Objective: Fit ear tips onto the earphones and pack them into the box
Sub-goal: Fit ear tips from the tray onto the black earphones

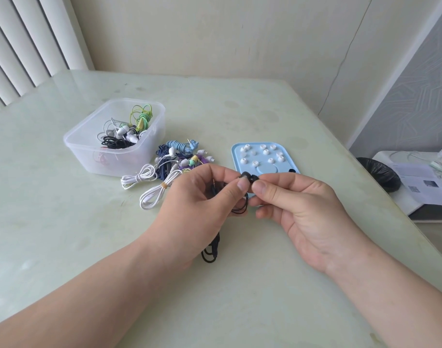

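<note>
My left hand (pixel 202 197) pinches a black earbud (pixel 245 175) and holds its coiled black cable (pixel 212 249), which hangs below the palm. My right hand (pixel 297 204) pinches a black ear tip (pixel 254 179) against that earbud. Just behind the fingers lies a light blue tray (pixel 237 149) with several white ear tips (pixel 265 152) and one black tip (pixel 292 170). A clear plastic box (pixel 89 146) at the left holds several coiled earphones. Between box and tray lies a pile of loose earphones (pixel 174 159), with two white coiled pairs (pixel 154 192) in front.
The pale green table (pixel 64 234) meets a wall behind and vertical blinds (pixel 19 46) at the far left. Off the right edge sit a black bin (pixel 380 177) and a white unit with papers (pixel 423 187).
</note>
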The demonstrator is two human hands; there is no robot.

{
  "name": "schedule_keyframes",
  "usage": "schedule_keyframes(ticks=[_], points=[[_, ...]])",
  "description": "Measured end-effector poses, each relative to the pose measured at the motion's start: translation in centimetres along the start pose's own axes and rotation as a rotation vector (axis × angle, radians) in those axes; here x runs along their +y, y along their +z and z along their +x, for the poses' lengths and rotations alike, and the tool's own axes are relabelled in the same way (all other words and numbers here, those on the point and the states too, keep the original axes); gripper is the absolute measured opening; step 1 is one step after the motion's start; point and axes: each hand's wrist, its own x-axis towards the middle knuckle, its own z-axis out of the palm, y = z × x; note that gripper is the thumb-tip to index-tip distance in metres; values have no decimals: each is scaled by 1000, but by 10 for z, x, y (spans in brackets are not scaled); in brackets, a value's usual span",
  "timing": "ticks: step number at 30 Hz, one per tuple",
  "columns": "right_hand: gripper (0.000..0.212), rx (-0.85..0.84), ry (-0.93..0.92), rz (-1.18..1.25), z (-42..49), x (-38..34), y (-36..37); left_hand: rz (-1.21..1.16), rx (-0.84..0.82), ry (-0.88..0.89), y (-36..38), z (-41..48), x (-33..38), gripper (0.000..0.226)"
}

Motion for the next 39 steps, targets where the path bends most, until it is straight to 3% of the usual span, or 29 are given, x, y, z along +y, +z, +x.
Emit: schedule_keyframes(ticks=[17,22,30,33,39], points=[[9,56,-152,-127,-1,10,2,118,25,-15,1,-2,2,11],[14,70,-201,-170,-1,12,3,143,45,-15,2,-3,3,12],[1,71,-159,-159,2,14,0,148,78,-7,5,-5,5,11],[6,79,-133,-164,4,14,-2,144,97,-8,5,-5,5,10],[4,55,-164,-222,3,16,-2,319,182,84,4,-8,8,9]])
